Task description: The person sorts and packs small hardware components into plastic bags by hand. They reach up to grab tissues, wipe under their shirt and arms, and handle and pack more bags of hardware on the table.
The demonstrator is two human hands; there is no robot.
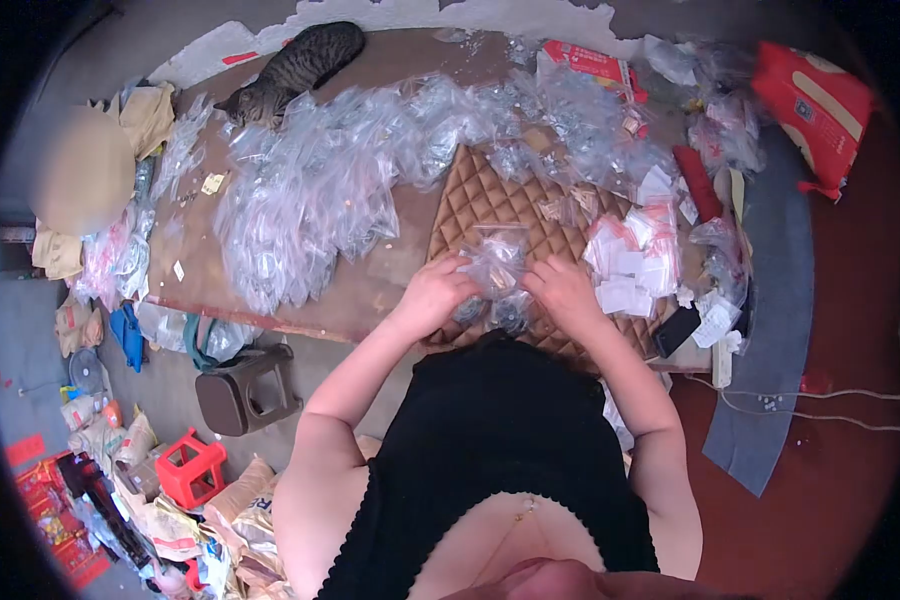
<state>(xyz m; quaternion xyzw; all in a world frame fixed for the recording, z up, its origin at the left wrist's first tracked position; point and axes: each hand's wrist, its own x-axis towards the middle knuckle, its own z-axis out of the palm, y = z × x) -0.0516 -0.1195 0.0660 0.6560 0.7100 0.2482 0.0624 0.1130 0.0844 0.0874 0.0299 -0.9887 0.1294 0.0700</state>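
Observation:
Both hands are over a brown quilted mat (460, 205) at the table's near edge. My left hand (440, 293) has its fingers closed on the left side of a small clear plastic bag (497, 258). On the bag's other side, my right hand (564, 292) pinches its edge. Small items show inside the bag, too small to name. More small clear bags (510, 312) lie just below, between the hands and my body. White paper slips and pink-edged bags (630, 255) are piled right of my right hand.
A long heap of clear bags (310, 190) covers the table's middle and back. A cat (305, 65) lies at the back left. At right are a black phone (676, 332) and a red bag (815, 110). Stools (238, 400) and sacks stand on the floor at left.

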